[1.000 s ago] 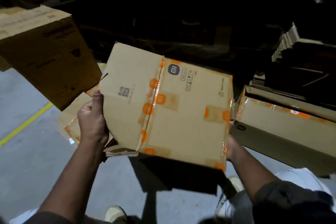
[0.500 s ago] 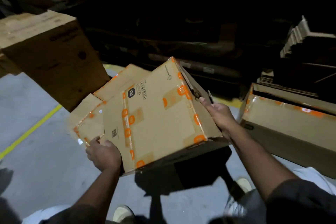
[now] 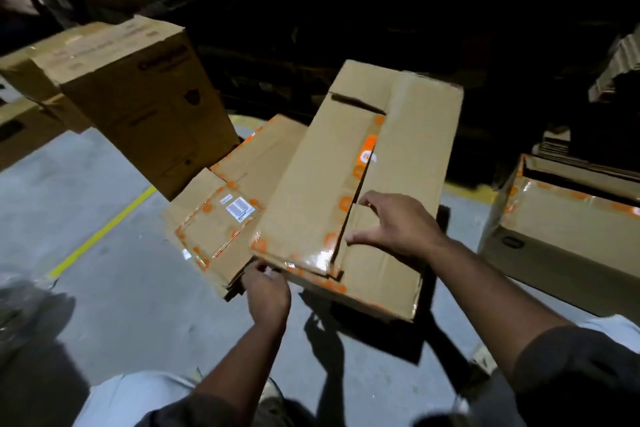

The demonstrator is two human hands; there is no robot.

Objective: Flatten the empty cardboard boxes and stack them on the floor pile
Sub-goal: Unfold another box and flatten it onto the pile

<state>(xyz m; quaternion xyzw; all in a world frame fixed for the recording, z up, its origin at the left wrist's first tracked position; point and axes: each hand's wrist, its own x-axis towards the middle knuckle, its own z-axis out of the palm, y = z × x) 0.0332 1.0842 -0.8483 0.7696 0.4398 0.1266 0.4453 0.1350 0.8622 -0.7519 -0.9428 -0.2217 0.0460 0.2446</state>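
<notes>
Head view: flattened box (image 3: 349, 184) held just above floor pile (image 3: 221, 229), long axis running away from hands. Right hand (image 3: 394, 229) spread flat on near flap; left hand (image 3: 266, 291) pinching near-left corner, closer to pile.

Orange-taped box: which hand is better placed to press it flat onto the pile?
Probably the right hand: it lies spread on top of the box. The left hand only pinches the near edge, beside the pile.
</notes>
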